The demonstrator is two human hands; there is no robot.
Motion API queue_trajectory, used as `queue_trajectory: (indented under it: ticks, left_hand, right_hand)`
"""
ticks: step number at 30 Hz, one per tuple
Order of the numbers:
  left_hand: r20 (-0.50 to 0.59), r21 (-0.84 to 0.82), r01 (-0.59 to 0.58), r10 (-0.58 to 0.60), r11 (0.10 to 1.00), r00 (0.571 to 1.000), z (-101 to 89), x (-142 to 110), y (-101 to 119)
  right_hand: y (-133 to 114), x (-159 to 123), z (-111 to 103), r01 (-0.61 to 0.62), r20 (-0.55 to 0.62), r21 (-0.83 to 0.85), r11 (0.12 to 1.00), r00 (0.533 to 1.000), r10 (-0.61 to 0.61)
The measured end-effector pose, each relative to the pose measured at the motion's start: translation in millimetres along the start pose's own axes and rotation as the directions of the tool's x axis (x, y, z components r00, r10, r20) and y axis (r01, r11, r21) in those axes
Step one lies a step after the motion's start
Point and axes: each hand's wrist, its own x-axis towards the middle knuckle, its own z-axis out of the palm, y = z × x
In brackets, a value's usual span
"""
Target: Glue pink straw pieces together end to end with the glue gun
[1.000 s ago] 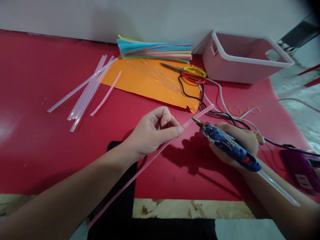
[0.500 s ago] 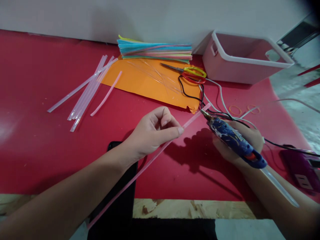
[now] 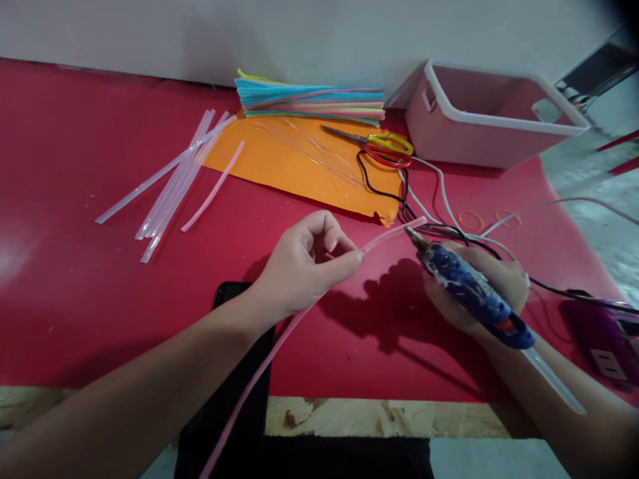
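Between thumb and forefinger, my left hand [image 3: 319,263] pinches a long pink pipe cleaner [image 3: 279,342]. One end of it sticks out to the right past my fingertips, and the rest bends down over the table's front edge. My right hand [image 3: 479,283] is wrapped round a blue hot glue gun [image 3: 472,286] streaked with dried glue. A clear glue stick [image 3: 554,379] juts from the gun's back. The gun's nozzle sits right at the pipe cleaner's far end; whether they touch I cannot tell.
Several glue sticks [image 3: 174,186] and a short pink piece [image 3: 214,189] lie left. An orange sheet [image 3: 299,169] carries scissors [image 3: 369,143], near a bundle of coloured pipe cleaners [image 3: 309,100]. A bin [image 3: 464,140], cables [image 3: 442,186], a purple power box [image 3: 599,339] and a phone [image 3: 239,399] surround my hands.
The pipe cleaner has bowed, its far end shifting slightly right and its lower end swinging right and down. The glue gun has moved a little right and down.
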Motion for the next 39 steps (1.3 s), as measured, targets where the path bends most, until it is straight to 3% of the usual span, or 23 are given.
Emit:
queue_trajectory:
  ticks: [5,9,20,28,39]
  left_hand:
    - [-0.047,0.205,-0.228,0.242,0.952,0.969,2.6,-6.6,-2.0]
    - [-0.050,0.257,-0.303,0.326,0.918,0.944,4.3,-8.6,-1.7]
    - [0.001,0.037,-0.187,0.187,0.982,0.982,4.3,-4.2,-5.2]
    - [0.118,-0.270,0.119,-0.090,0.955,0.989,2.8,2.0,-0.8]
    - [0.164,-0.391,0.179,-0.123,0.903,0.979,-1.9,3.4,-3.8]
  right_hand:
    - [1.1,11.7,-1.3,0.296,0.118,0.109,0.949,0.944,-0.308]
    - [3.9,17.6,-0.6,0.355,0.111,0.126,0.926,0.923,-0.368]
    - [9.2,17.5,-4.5,0.390,0.180,0.078,0.918,0.900,-0.398]
    - [9.3,18.8,-4.0,0.338,0.186,0.149,0.929,0.913,-0.362]
    - [1.5,15.8,-2.2,0.338,0.142,0.103,0.936,0.926,-0.350]
